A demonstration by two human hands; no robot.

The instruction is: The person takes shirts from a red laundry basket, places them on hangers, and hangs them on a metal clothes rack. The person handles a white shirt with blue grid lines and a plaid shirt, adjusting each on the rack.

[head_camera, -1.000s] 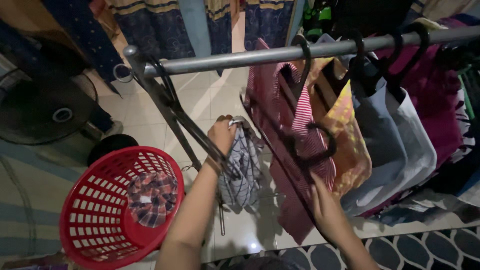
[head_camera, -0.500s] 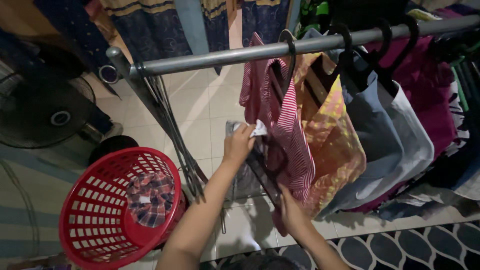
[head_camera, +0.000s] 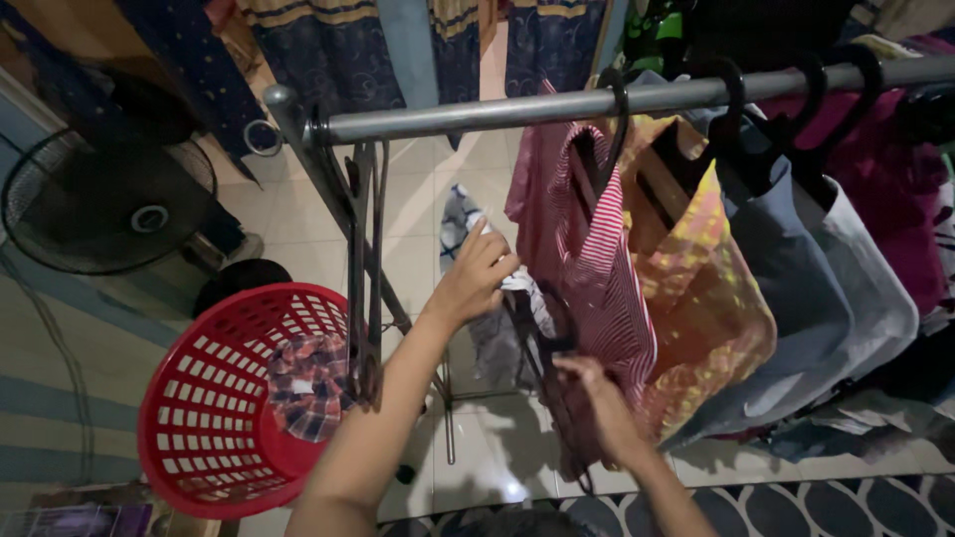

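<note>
Two hands work at frame centre. Left hand (head_camera: 476, 278) fingers pinch a grey checked cloth (head_camera: 497, 328); right hand (head_camera: 597, 403) fingers close on a black hanger (head_camera: 552, 343) beside the striped red shirt (head_camera: 587, 259). Red basket (head_camera: 214, 398) sits lower left.

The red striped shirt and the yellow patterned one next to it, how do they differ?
The red striped shirt has thin red and white stripes; the yellow patterned shirt is blotchy orange-yellow. The red striped shirt hangs nearest the rail's open end, the yellow patterned shirt just behind it. Both hang on dark hangers from the same rail.
</note>
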